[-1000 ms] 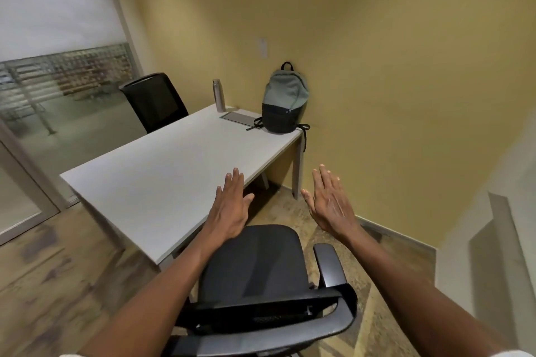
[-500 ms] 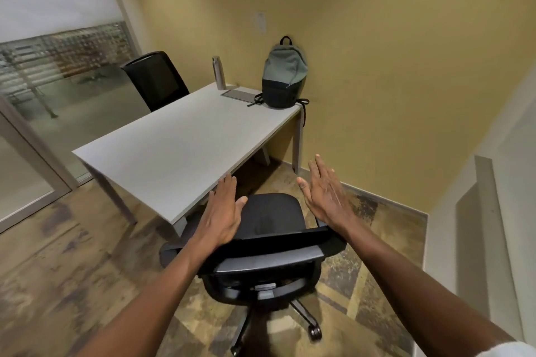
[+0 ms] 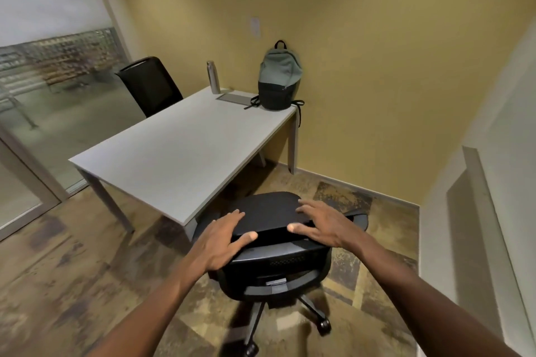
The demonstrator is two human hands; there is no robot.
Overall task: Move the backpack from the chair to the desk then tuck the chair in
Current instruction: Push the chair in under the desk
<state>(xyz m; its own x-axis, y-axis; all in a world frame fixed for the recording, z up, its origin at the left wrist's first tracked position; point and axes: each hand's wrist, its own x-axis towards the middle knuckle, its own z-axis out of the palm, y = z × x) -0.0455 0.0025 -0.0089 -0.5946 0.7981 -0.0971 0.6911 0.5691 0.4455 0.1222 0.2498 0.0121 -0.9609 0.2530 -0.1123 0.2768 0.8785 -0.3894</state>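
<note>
Chair [image 3: 269,213] backrest partly behind hands [image 3: 272,235]

We find no legible text, brand, number or sign — the small pale plate [image 3: 255,26] on the yellow wall is too blurred to read, and the backpack [image 3: 279,76] shows no readable label.

Mustard-yellow walls [image 3: 362,38] meet in a corner, a pale plate [image 3: 255,26] fixed near it. Mottled brown floor tiles [image 3: 72,269] run to a frosted glass partition [image 3: 58,72] at left; a second black chair [image 3: 149,84] stands beside it
</note>
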